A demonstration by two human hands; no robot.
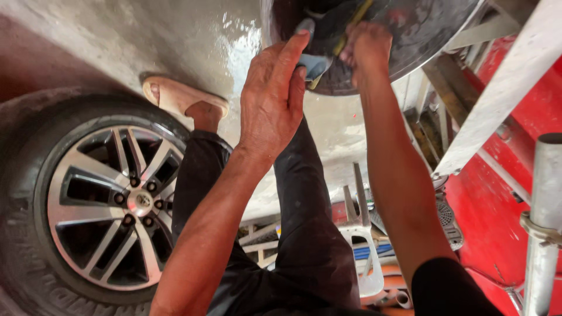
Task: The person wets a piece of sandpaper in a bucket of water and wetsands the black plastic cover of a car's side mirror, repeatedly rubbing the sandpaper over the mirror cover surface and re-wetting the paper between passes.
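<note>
My left hand (274,96) reaches up at the top centre, fingers pressed around a blue-grey tool handle (313,61) at the edge of a round shiny metal drum (421,29). My right hand (366,47) is closed on a thin yellowish tool (351,26) that pokes into the drum's dark opening. Both forearms stretch upward from the bottom of the head view. What lies inside the opening is hidden by my hands.
A car wheel (88,199) with a silver alloy rim lies on the wet concrete floor at left. My sandalled foot (184,99) and dark trousers (304,234) are below. A red machine frame (497,193), metal post (544,222) and white stand (366,251) crowd the right.
</note>
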